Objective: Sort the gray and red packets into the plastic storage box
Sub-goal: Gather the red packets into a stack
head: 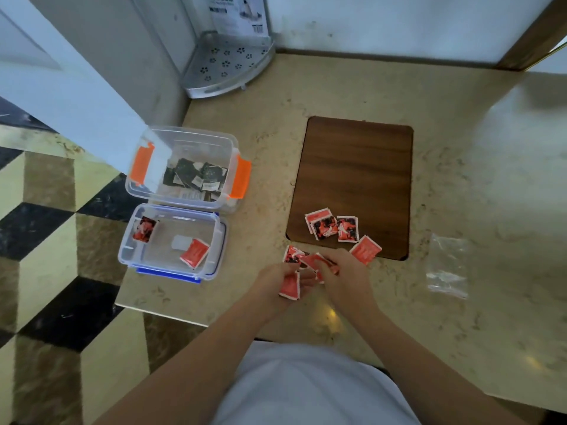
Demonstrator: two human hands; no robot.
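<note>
My left hand (277, 279) holds a red packet (290, 286) near the counter's front edge. My right hand (343, 271) grips more red packets (310, 260) beside it. Loose red packets (331, 228) lie on the near end of the dark wooden board (359, 167), one (365, 250) at its front edge. The clear box with orange clips (184, 139) holds several gray packets (196, 176). In front of it, the clear box with blue clips (171, 273) holds two red packets (194, 253).
An empty clear plastic bag (448, 265) lies on the beige stone counter (460, 179) to the right. A silver corner shelf (227, 65) stands at the back left. The counter ends at the left just beyond the boxes, over a tiled floor (46, 240).
</note>
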